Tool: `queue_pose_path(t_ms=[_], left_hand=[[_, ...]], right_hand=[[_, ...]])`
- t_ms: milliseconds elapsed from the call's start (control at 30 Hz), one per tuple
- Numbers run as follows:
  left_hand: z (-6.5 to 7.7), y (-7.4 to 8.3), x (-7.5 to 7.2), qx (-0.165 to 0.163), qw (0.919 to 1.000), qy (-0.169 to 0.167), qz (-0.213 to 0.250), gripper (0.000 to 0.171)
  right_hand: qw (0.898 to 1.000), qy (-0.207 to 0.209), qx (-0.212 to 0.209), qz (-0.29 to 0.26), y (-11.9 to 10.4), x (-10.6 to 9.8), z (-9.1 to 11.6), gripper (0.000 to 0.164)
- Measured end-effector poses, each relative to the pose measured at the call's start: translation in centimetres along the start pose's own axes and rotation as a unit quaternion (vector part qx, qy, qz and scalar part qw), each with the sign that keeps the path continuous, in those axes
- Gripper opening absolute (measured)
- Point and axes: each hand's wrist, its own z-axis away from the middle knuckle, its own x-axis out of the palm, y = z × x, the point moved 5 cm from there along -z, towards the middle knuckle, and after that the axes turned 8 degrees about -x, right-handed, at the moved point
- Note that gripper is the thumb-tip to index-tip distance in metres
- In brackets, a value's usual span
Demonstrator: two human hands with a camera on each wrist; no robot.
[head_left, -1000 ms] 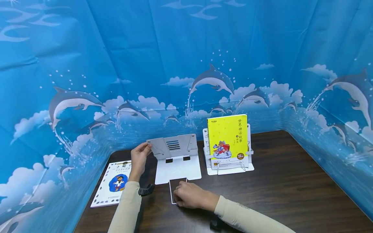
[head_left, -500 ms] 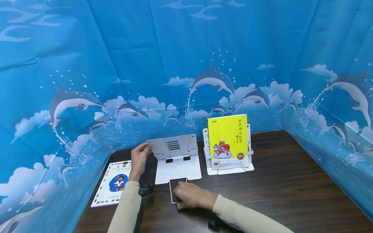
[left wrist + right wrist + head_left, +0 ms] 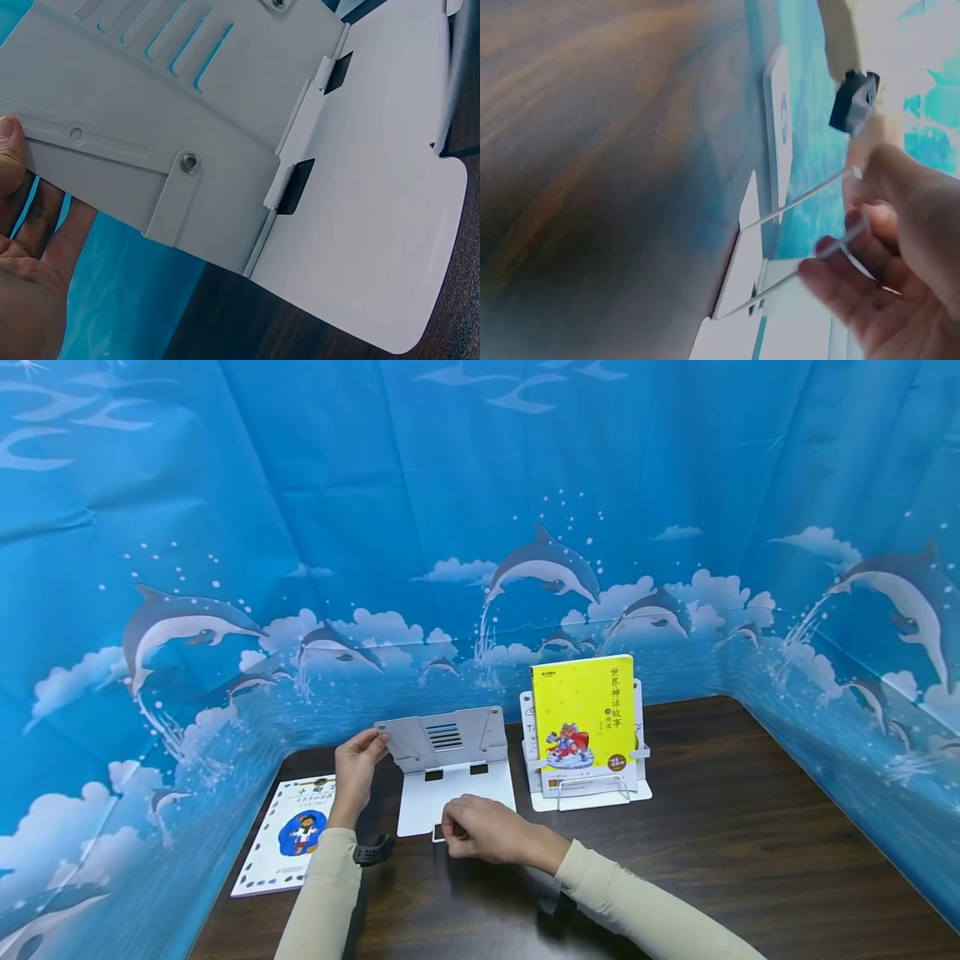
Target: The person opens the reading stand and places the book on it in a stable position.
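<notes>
A white metal book stand (image 3: pixel 418 800) lies unfolded on the table, its base flat and its slotted back panel (image 3: pixel 112 90) tilted up behind. My left hand (image 3: pixel 356 772) pinches that panel's upper left corner, the thumb lying on its face. Over the front of the base, the curled fingers of my right hand (image 3: pixel 487 831) hold the stand's thin white wire loop (image 3: pixel 800 199). In the right wrist view the loop rises at an angle from the base's front edge, and its far end meets my fingers.
A second white stand (image 3: pixel 643 791) at the right bears a yellow book (image 3: pixel 592 702) behind a wire holder. Left of my left forearm lies a white book (image 3: pixel 262 852) with a blue picture. Blue dolphin-printed cloth (image 3: pixel 420 568) surrounds the dark wooden table (image 3: pixel 720 827).
My right hand has moved up and away from the table's front, swinging the wire loop up from flat. The left hand keeps its grip on the panel corner.
</notes>
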Motion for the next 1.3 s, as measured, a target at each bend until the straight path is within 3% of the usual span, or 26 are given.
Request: queue_pose_path(t_ms=[200, 333, 533, 667, 933, 1300], left_hand=[[0.0, 0.0, 0.0, -0.002, 1.0, 0.0, 0.001, 0.03], [0.1, 0.0, -0.1, 0.0, 1.0, 0.001, -0.002, 0.03], [0.1, -0.4, -0.2, -0.009, 0.9999, 0.005, -0.004, 0.028], [0.1, -0.4, -0.1, -0.012, 0.9999, 0.003, -0.005, 0.027], [0.2, -0.3, -0.1, -0.019, 0.9998, -0.001, -0.001, 0.029], [0.9, -0.6, -0.4, -0.017, 0.9998, -0.011, 0.005, 0.026]], right_hand=[[0.992, 0.112, 0.055, -0.016, 1.8, -0.9, 0.1, 0.009], [0.984, 0.15, 0.094, -0.029, 3.3, -0.3, 0.1, 0.013], [0.976, 0.158, 0.146, -0.03, 5.7, 1.9, 0.7, 0.006], [0.968, 0.172, 0.176, -0.041, 6.9, 2.8, 1.0, 0.013], [0.946, 0.169, 0.242, -0.133, 8.6, 2.8, 0.7, 0.01], [0.928, 0.149, 0.263, -0.219, 9.1, 2.7, 0.4, 0.004]])
